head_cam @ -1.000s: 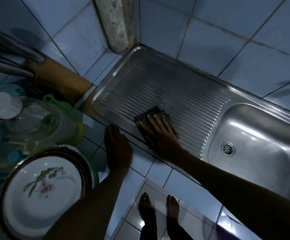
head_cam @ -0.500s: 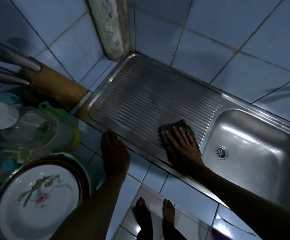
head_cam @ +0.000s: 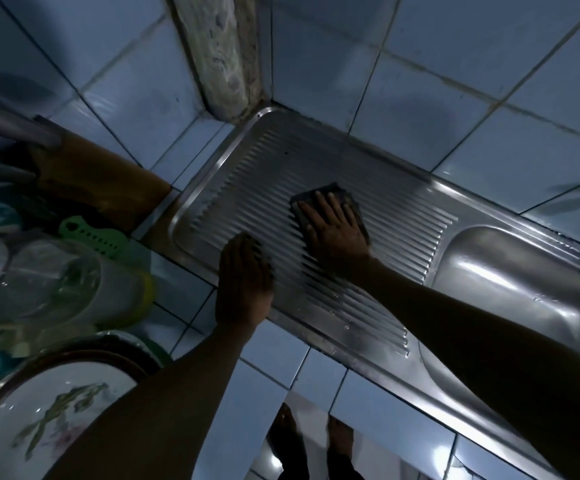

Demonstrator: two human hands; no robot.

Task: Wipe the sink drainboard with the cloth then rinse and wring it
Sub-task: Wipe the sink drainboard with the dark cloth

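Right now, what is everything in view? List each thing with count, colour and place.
Ribbed steel drainboard: one, silver, centre.
Steel sink basin: one, silver, right.
Dark flat cloth: one, grey, on drainboard under right hand.
Floral white plate: one, bottom left.
Perforated green plastic piece: one, left.
Clear plastic containers: several, left, blurred.
Brown wooden block: one, upper left.
Left hand: flat on drainboard's front edge.
Right hand: pressing cloth.
Bare feet: two, bottom.

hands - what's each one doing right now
Left hand: open, flat on the drainboard edge, holding nothing.
Right hand: open, pressing the cloth flat on the drainboard.
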